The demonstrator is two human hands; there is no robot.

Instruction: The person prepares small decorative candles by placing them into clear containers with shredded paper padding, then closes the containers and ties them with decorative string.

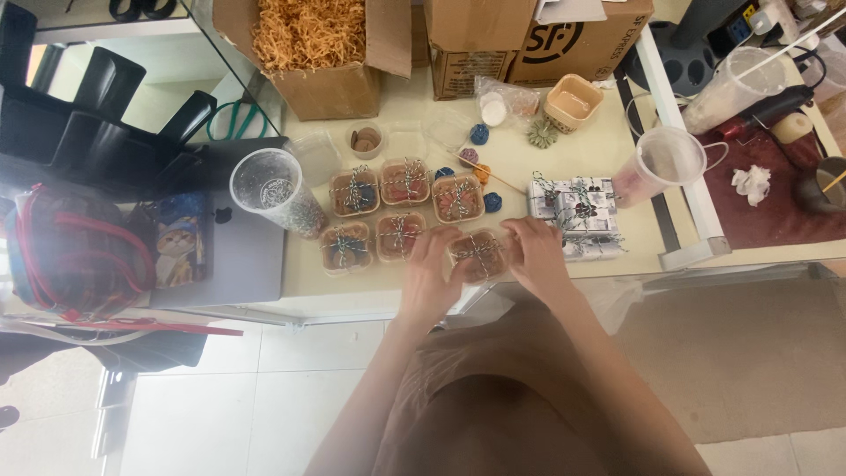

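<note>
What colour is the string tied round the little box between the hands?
Black-and-white twisted twine, crossed over the small clear box; the head view shows it.

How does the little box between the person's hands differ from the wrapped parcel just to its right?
The small box is clear and squarish, showing brownish contents; the wrapped parcel is larger and covered in pale patterned paper that hides its contents. The left hand and right hand hold the small box; the parcel lies untouched. Both are tied with twine.

Closed laptop (233, 242), clear plastic cup (269, 187) – cardboard box of orange shredded paper (310, 44), green scissors (231, 119)
</note>
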